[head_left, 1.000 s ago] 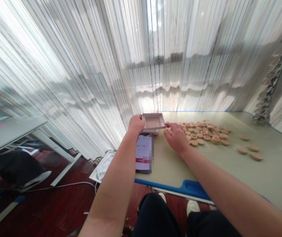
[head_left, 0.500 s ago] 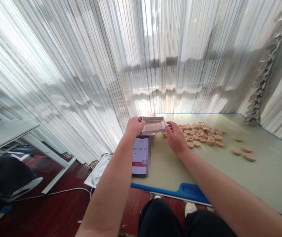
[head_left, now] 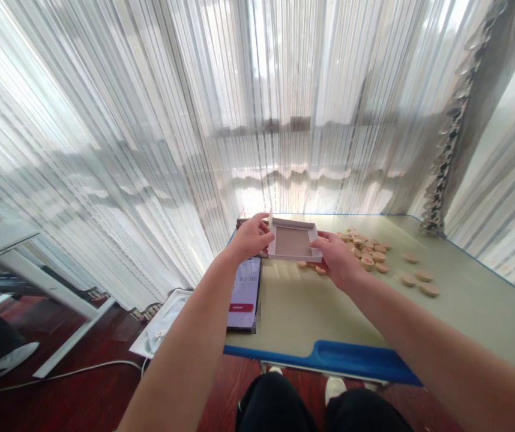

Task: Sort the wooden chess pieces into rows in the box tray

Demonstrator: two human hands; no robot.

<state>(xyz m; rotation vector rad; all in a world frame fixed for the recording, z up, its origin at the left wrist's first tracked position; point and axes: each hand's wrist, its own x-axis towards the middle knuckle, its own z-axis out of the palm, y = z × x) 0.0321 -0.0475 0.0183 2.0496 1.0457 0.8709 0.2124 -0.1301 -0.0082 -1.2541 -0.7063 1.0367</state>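
Note:
A shallow white box tray [head_left: 293, 242] with a brown inside is held just above the table, tilted toward me. My left hand [head_left: 251, 236] grips its left edge with closed fingers. My right hand [head_left: 336, 259] grips its right edge. Round wooden game pieces [head_left: 370, 252] with red or dark marks lie in a heap right behind my right hand; a few of them show under the tray. The other part of the box [head_left: 248, 223] sits behind my left hand, mostly hidden.
A phone [head_left: 243, 292] with a timer screen lies at the table's left edge. Three loose wooden pieces [head_left: 417, 281] lie to the right. The pale green table [head_left: 311, 312] has a blue rim. Sheer curtains hang behind. A white desk [head_left: 9, 252] stands to the left on the floor.
The tray has been lifted and tipped toward me, moving a little right over the nearest pieces. Both hands stay on its edges. The camera view has tilted up.

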